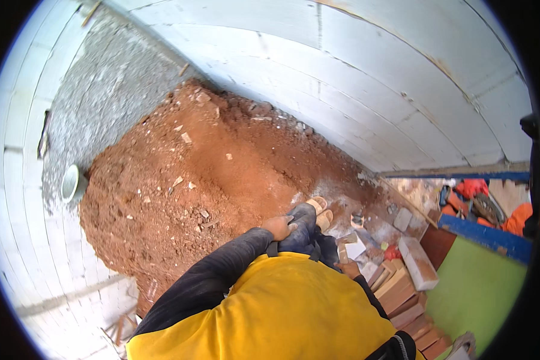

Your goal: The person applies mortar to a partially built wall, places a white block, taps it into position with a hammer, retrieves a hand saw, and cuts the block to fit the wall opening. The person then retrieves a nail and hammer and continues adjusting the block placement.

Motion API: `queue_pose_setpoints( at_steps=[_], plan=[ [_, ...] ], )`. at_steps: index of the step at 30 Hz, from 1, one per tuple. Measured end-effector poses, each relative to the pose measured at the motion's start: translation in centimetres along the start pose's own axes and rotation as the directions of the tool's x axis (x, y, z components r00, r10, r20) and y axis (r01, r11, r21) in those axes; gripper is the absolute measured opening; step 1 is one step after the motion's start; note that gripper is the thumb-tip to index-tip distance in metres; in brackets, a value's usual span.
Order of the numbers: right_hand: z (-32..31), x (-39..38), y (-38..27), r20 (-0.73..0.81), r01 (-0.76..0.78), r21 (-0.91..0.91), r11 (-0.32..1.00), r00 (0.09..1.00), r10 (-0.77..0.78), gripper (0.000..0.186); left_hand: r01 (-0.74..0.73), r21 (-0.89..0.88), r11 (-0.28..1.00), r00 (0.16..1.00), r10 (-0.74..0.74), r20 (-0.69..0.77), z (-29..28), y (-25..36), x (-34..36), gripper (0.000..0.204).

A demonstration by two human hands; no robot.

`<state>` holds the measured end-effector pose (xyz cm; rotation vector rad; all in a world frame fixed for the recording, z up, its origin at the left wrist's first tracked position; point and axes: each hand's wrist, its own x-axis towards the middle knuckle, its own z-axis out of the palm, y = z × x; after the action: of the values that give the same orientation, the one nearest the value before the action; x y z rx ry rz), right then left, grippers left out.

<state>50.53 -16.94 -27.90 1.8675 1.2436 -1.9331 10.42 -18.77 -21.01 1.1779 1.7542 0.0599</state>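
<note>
Our left hand (pixel 277 227) lies against our dark trousers (pixel 301 230); our right hand (pixel 348 269) is beside stacked bricks (pixel 397 290). We cannot tell whether either grips anything. Beyond, reddish soil (pixel 222 171) meets a pale block wall (pixel 342 84).

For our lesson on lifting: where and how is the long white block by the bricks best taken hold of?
Probably by its two short ends, coming from above: the white block is long and straight-edged, its upper face lies uncovered, and bricks crowd its left long side. Its underside is hidden.
</note>
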Motion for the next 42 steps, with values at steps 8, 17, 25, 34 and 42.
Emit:
queue_pose_setpoints(
  at_steps=[8,17,25,34,42],
  plan=[
    [-2.1,4.8,-0.8,-0.019,0.046,-0.477,0.878,0.998,-0.062,0.056,0.193,-0.275,0.942,0.875,-0.292,-0.385,-4.0,-2.0,-7.1,0.042],
    [-2.8,14.3,1.4,0.406,0.412,-0.872,0.265,0.91,-0.08,0.043,0.323,-0.497,0.805,0.808,-0.508,-0.299,-6.4,-11.0,-15.9,0.05],
    [8.8,9.9,-25.5,0.425,0.362,-0.841,0.402,0.902,0.077,0.036,0.423,-0.541,0.727,0.825,-0.556,-0.101,-10.2,-18.5,-10.2,0.053],
    [28.4,0.3,-55.0,0.252,0.08,-0.672,0.736,0.96,0.126,0.017,0.342,-0.712,0.613,0.833,-0.548,-0.071,-9.7,-24.2,-14.3,0.042],
    [34.2,12.5,-61.7,0.456,0.214,-0.619,0.756,0.881,0.123,0.029,0.108,-0.944,0.311,0.536,-0.818,-0.208,-11.6,-22.7,-20.7,0.035]
  ],
)
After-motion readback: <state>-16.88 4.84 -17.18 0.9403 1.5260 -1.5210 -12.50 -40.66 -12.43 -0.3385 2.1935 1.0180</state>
